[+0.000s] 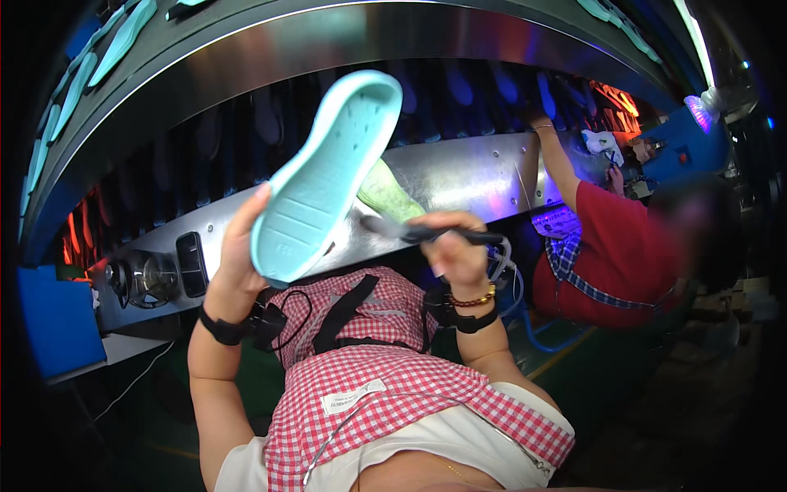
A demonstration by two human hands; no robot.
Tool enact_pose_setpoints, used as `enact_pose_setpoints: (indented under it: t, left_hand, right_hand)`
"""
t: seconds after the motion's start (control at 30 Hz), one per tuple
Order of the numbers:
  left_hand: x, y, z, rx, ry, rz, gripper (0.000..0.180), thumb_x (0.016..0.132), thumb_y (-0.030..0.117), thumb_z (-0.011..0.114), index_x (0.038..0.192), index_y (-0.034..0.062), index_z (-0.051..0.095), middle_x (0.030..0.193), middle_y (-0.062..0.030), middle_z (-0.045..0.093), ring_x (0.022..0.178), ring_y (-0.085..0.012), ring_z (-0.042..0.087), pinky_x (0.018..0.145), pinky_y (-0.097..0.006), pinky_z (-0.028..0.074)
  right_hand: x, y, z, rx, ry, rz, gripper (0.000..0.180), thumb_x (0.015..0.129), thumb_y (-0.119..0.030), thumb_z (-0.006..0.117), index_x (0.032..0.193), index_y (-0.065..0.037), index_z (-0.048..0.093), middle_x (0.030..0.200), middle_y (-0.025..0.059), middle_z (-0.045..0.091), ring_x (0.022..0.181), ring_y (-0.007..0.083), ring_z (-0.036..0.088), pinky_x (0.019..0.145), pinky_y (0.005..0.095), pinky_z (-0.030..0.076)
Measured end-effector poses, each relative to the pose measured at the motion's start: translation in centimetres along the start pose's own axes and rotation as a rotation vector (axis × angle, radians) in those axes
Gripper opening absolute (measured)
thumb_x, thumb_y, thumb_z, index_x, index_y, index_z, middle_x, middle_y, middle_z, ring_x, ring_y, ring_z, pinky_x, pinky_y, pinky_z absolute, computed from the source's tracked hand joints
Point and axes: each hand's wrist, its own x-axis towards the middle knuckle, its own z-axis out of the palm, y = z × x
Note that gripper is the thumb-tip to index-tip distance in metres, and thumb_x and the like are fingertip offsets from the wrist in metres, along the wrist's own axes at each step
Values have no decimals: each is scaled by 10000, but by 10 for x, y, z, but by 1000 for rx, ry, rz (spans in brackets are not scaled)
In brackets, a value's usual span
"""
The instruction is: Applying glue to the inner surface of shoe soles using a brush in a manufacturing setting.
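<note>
Upright in front of me, my left hand (239, 256) grips a light-blue shoe sole (321, 176) by its lower left edge, with the hollow inner side facing me. My right hand (456, 250) is closed around the dark handle of a brush (416, 234). Its bristle end is blurred and points left, just right of the sole's edge; whether it touches the sole I cannot tell. Behind the sole, partly hidden by it, a pale green piece (392, 190) lies on the metal ledge (484, 168).
A glass jar (152, 277) and a black divided tray (192, 264) stand on the ledge at left. Rows of soles sit in the dark rack beyond, and more blue soles (123, 43) ride the upper belt. At right, a co-worker in a red shirt (611, 246) reaches into the rack.
</note>
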Motion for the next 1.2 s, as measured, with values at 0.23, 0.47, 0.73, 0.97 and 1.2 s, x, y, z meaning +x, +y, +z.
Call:
enact_pose_setpoints:
  t: [0.23, 0.47, 0.73, 0.97, 1.2]
  left_hand:
    - [59, 106, 81, 43, -542, 510, 500, 903, 288, 271, 1267, -54, 248, 1262, -255, 318, 1116, -411, 369, 910, -549, 333]
    - [152, 156, 107, -455, -78, 457, 648, 884, 427, 252, 1351, 44, 17, 1412, -138, 76, 1297, -307, 118, 1025, -534, 138]
    - [121, 157, 147, 572, -223, 618, 651, 807, 269, 535, 1289, -50, 235, 1324, -226, 275, 1207, -295, 337, 986, -346, 301]
    - [194, 193, 227, 2446, 38, 835, 640, 722, 354, 630, 1191, -30, 424, 1210, -210, 441, 1117, -270, 443, 912, -320, 369]
    - [326, 264, 160, 2267, -69, 480, 548, 674, 395, 690, 1048, 39, 505, 1004, -170, 565, 940, -243, 525, 786, -356, 413]
  right_hand:
    - [-15, 13, -29, 121, 412, 114, 200, 824, -47, 484, 1003, 29, 531, 1025, 210, 564, 475, 85, 439, 466, 185, 368]
    - [-28, 28, -36, 109, 477, 165, 199, 829, -51, 479, 1009, 21, 525, 1041, 190, 563, 489, 95, 429, 488, 200, 347]
    - [-27, 36, -53, 150, 544, 263, 196, 829, -57, 490, 999, 33, 527, 987, 164, 585, 508, 88, 445, 494, 203, 360]
    - [-20, 38, -43, 227, 510, 288, 201, 828, -46, 494, 1001, 42, 547, 890, 113, 594, 519, 80, 442, 485, 185, 379]
    - [-33, 17, -40, 123, 439, 324, 203, 818, -104, 544, 993, -8, 582, 733, 17, 568, 481, 37, 441, 438, 161, 339]
